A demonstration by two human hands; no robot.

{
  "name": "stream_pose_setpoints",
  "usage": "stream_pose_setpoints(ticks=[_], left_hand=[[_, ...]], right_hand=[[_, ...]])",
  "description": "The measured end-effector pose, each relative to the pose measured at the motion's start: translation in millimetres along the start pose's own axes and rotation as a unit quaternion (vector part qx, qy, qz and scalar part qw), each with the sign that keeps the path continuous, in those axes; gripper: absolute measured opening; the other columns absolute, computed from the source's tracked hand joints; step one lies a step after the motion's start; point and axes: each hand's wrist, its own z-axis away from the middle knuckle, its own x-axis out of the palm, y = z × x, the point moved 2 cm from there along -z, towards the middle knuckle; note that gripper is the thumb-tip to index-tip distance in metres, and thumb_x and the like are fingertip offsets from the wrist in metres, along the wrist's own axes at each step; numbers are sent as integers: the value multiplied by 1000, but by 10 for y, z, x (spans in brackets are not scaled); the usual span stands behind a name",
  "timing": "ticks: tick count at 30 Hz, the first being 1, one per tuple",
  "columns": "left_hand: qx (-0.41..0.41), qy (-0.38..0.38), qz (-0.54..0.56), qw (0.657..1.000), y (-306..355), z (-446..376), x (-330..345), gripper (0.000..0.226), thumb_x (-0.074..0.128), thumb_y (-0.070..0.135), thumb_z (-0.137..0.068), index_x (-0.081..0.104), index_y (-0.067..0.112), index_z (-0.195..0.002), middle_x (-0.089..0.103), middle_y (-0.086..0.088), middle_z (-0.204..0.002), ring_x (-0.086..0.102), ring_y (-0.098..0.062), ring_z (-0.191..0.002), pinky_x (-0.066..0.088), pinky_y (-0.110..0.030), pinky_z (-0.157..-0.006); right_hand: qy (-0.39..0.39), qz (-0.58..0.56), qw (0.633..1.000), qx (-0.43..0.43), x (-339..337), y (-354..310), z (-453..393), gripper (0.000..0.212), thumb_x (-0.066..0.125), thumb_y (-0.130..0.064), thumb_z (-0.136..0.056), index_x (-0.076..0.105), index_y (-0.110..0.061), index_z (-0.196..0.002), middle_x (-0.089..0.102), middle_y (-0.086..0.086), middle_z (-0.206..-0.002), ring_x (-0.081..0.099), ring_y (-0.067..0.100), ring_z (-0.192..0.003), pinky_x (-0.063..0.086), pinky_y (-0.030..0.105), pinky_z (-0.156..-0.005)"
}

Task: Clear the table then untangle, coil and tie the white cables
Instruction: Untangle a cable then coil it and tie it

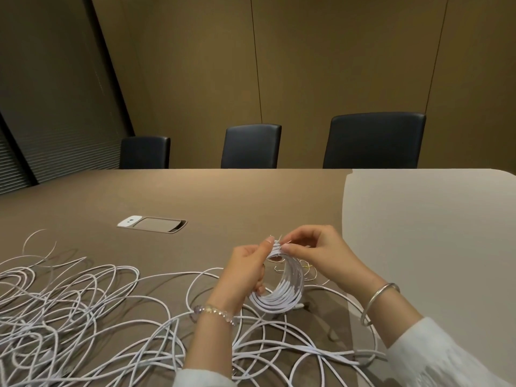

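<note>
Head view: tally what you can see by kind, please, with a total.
Coiled white cable bundle, held by both hands: 1
Loose white cable tangle: 1
Black chairs: 3
Table socket panel: 1
Wrist bracelets: 2
Total: 8

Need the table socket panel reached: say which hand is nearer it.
Left. The left hand is just right of the socket panel and nearer the camera; the right hand is farther right.
</note>
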Motion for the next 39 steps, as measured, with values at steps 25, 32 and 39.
stream_pose_setpoints(ticks=[25,32,39], left_hand=[[51,-50,47,996,188,94,64,41,57,40,-95,72,8,-74,19,1,-42,17,-12,-33,27,-18,-37],[42,-34,52,997,201,100,51,42,58,40,-94,72,6,-74,19,2,-43,17,-12,-34,27,-19,-37],[43,-111,49,992,261,186,70,37,59,41,-88,72,13,-67,18,2,-43,15,-11,-33,26,-18,-38]], right_hand=[[-59,-56,996,-20,-299,-217,49,28,83,-17,-69,75,-14,-95,74,2,-104,69,21,-99,56,27,-84],[36,13,999,-31,-263,-219,14,10,72,-14,-85,75,-21,-91,73,-2,-89,64,6,-84,52,29,-85],[-65,34,997,33,-245,-175,35,12,65,-22,-92,76,-18,-93,76,1,-86,68,11,-77,53,25,-75]])
